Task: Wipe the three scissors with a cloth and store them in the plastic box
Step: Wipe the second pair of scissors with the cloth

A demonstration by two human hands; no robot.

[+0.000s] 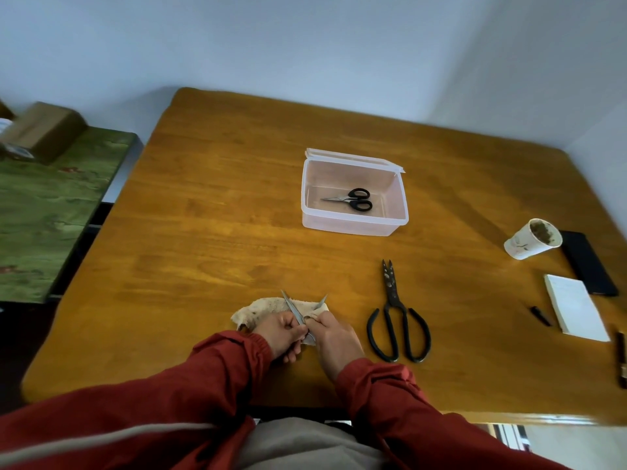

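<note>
**Second pair of scissors under the cloth at the near edge of a wooden table**

A broad wooden table point(210, 205) with an orange-brown varnish fills the view, pushed into a corner of pale, bare walls point(305, 39). To its left stands a lower surface under a green patterned cover point(44, 205), with a brown box point(47, 130) at its far end.

Near the front edge, the left hand point(283, 335) is closed around the handle end of a slim pair of metal scissors point(294, 308), whose blades stand spread in a V. The right hand point(334, 337) pinches a pale cloth point(258, 308) against the right blade; exactly how the fingers sit on the handles is hard to make out. Both sleeves are red.

Just right of the hands lie large black-handled shears point(395, 313), flat on the wood, tips pointing away. Farther back, the clear plastic box point(353, 227) sits open with small black-handled scissors point(353, 199) inside.

At the right edge are a paper cup point(522, 244), a dark phone point(588, 262) and a white notepad point(575, 307).
</note>
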